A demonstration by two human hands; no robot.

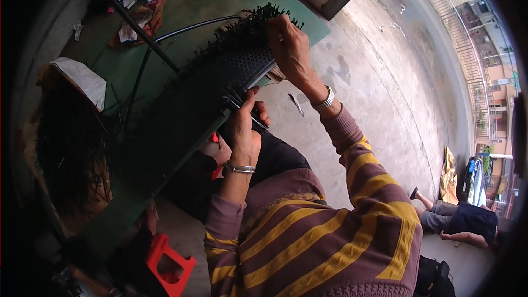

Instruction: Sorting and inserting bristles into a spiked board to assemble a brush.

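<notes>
A long black panel full of small holes (242, 67) lies slanted over a green table (192, 8). Dark thin pieces (250, 30) stand up like bristles along its far side. My right hand (289, 47) is at the panel's far right end, its fingers pinched together among these pieces. Whatever sits between those fingertips is too small to make out. At the panel's near edge, my left hand (246, 129) is closed around a bunch of thin black strips (234, 99), whose ends stick out past the thumb. The panel's left part is lost in shadow.
A heap of black strips (71, 148) lies at the left beside a white sheet (82, 80). A dark metal bar (129, 19) crosses the table near crumpled cloth (148, 22). A red stool (170, 267) stands at lower left. Another person (467, 223) is at far right.
</notes>
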